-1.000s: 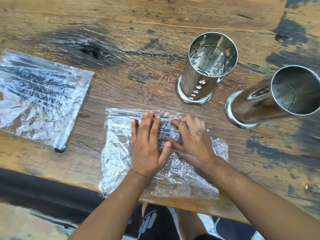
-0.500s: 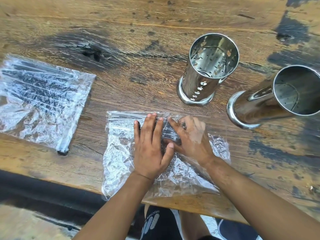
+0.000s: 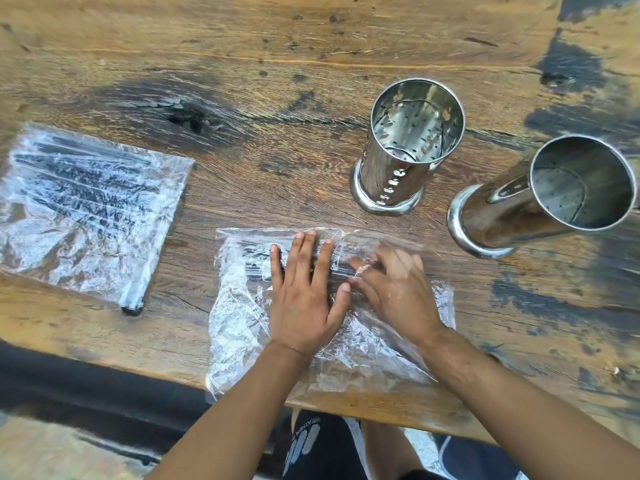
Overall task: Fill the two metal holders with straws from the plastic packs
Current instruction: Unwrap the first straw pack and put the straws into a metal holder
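**Two hands flat on a straw pack, holders standing bare**

A weathered wooden table (image 3: 263, 39) — cracked grain, dark stains — fills the view; beyond its near edge the floor is blurred. White lettering on dark shorts (image 3: 311, 441) is too small to read. The left hand (image 3: 304, 299) presses flat, fingers straight, on the near plastic pack (image 3: 242, 317) of black straws (image 3: 256, 261). The right hand (image 3: 398, 292), blurred, fingers fairly straight, rests beside it. A second pack (image 3: 86, 209) lies left. Two metal holders — one (image 3: 405, 150), another (image 3: 547, 192) — stand far right.

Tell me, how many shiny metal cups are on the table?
2. One metal holder stands upright behind the hands. The other metal holder stands at the far right edge of the view. Both look empty; none seem hidden.
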Motion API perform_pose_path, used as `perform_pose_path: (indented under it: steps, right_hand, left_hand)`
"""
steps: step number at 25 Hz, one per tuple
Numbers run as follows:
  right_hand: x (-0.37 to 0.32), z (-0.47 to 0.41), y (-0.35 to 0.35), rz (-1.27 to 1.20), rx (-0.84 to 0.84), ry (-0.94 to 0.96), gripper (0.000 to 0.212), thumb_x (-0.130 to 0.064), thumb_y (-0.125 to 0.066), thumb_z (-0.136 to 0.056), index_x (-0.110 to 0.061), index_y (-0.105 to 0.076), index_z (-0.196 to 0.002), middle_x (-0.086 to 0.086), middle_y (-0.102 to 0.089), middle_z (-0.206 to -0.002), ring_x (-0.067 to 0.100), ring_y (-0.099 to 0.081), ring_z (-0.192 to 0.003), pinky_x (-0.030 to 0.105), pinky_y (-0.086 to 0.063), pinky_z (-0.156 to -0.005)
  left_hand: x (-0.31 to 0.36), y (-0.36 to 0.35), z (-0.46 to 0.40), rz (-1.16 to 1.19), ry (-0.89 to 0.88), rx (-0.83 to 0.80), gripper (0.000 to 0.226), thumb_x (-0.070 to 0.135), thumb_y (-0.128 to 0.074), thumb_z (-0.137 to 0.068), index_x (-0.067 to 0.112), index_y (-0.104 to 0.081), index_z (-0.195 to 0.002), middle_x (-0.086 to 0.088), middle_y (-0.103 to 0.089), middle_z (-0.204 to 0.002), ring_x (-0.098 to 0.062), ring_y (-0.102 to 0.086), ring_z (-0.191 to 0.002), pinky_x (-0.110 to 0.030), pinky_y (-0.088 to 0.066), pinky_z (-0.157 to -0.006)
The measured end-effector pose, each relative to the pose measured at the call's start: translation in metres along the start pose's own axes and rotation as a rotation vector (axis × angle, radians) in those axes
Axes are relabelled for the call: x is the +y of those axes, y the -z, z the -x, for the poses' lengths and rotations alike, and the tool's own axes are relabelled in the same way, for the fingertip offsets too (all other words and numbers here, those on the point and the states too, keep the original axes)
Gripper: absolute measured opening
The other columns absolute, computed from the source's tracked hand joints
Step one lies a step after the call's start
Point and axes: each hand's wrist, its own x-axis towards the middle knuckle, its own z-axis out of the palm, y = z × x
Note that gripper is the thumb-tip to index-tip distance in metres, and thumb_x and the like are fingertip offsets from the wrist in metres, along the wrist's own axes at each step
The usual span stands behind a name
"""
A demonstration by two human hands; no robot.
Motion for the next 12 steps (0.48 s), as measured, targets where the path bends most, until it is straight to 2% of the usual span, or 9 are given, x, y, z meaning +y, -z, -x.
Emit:
perform_pose_path:
  steps: [3, 6, 8, 10, 12]
  right_hand:
    - [0.014, 0.01, 0.009, 0.005, 0.06, -0.036, 0.034, -0.04, -0.081, -0.08, -0.024, -0.077, -0.109, 0.001, -0.064, -0.093, 0.017, -0.044, -0.088, 0.035, -0.04, -0.075]
    - [0.031, 0.027, 0.022, 0.045, -0.015, -0.074, 0.03, -0.029, -0.089, -0.074, -0.021, -0.076, -0.1, 0.0, -0.059, -0.087, 0.014, -0.036, -0.084, 0.032, -0.037, -0.07]
    - [0.041, 0.035, 0.028, 0.062, -0.036, -0.089, 0.021, -0.028, -0.086, -0.079, -0.018, -0.077, -0.095, -0.001, -0.056, -0.089, 0.014, -0.035, -0.085, 0.03, -0.033, -0.07]
    - [0.048, 0.04, 0.032, 0.046, -0.043, -0.109, 0.023, -0.038, -0.079, -0.086, -0.021, -0.078, -0.101, -0.002, -0.057, -0.093, 0.013, -0.037, -0.087, 0.03, -0.033, -0.071]
    - [0.053, 0.042, 0.033, 0.067, -0.073, -0.108, 0.034, -0.042, -0.073, -0.089, -0.025, -0.076, -0.118, -0.002, -0.058, -0.099, 0.015, -0.042, -0.09, 0.029, -0.03, -0.074]
  left_hand:
    - [0.001, 0.001, -0.001, -0.048, 0.017, -0.06, 0.066, 0.054, -0.031, -0.101, 0.022, -0.034, -0.159, -0.011, -0.026, -0.168, -0.026, -0.014, -0.159, -0.06, -0.007, -0.127]
    - [0.002, 0.002, -0.001, -0.09, 0.025, -0.126, 0.068, 0.058, -0.026, -0.101, 0.026, -0.027, -0.161, -0.011, -0.02, -0.17, -0.024, -0.009, -0.16, -0.057, -0.003, -0.128]
    - [0.003, 0.002, -0.002, -0.109, 0.03, -0.145, 0.07, 0.059, -0.027, -0.1, 0.024, -0.027, -0.161, -0.012, -0.02, -0.17, -0.025, -0.008, -0.16, -0.056, -0.003, -0.128]
    - [0.004, 0.003, -0.003, -0.104, 0.041, -0.162, 0.071, 0.058, -0.031, -0.099, 0.022, -0.029, -0.16, -0.014, -0.019, -0.169, -0.025, -0.007, -0.16, -0.056, -0.005, -0.129]
    - [0.004, 0.003, -0.003, -0.079, 0.039, -0.167, 0.069, 0.055, -0.033, -0.099, 0.02, -0.031, -0.159, -0.015, -0.021, -0.169, -0.027, -0.008, -0.16, -0.056, -0.007, -0.128]
